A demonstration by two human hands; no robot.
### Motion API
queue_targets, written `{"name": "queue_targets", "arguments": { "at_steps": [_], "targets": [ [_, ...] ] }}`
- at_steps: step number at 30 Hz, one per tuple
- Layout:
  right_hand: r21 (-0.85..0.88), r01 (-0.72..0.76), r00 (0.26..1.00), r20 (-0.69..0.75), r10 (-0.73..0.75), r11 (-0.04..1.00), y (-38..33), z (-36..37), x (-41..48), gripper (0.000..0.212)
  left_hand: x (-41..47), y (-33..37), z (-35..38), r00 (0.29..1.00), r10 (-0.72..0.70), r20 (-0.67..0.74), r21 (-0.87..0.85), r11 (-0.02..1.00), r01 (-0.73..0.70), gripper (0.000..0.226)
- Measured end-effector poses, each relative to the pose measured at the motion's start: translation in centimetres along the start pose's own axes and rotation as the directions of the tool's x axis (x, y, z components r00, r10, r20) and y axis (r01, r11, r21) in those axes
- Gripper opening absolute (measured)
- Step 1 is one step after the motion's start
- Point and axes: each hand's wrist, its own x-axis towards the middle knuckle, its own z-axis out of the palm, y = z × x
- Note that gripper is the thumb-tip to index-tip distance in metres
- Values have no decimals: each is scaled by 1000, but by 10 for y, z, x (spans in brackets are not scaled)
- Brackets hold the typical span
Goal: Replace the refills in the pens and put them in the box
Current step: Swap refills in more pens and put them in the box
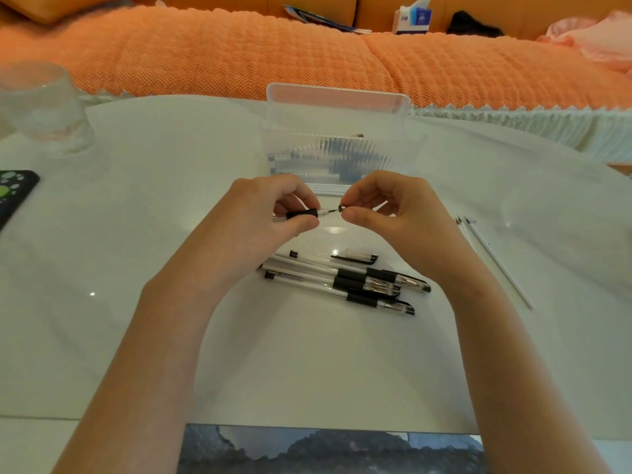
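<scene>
Head: left hand (260,215) pinches pen (302,213) by black grip, right hand (388,206) pinches tip (342,209); three clear pens (342,285) 6 o'clock, ribbed box (337,100) 12.

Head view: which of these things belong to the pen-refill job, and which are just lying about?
Job: left hand gripping pen barrel; right hand pinching tip piece; pens on the table; loose cap; refills; clear box.
Lying about: glass; tissue box; booklet; dark device.
</scene>
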Motion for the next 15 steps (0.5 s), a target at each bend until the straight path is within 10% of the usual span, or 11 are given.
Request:
{"name": "queue_targets", "arguments": {
  "at_steps": [15],
  "targets": [
    [-19, -28, 995, 91, 29, 999, -4, 4, -2, 22, -1, 8, 4, 1000, 26, 9, 51, 998, -27, 16]
  ]
}}
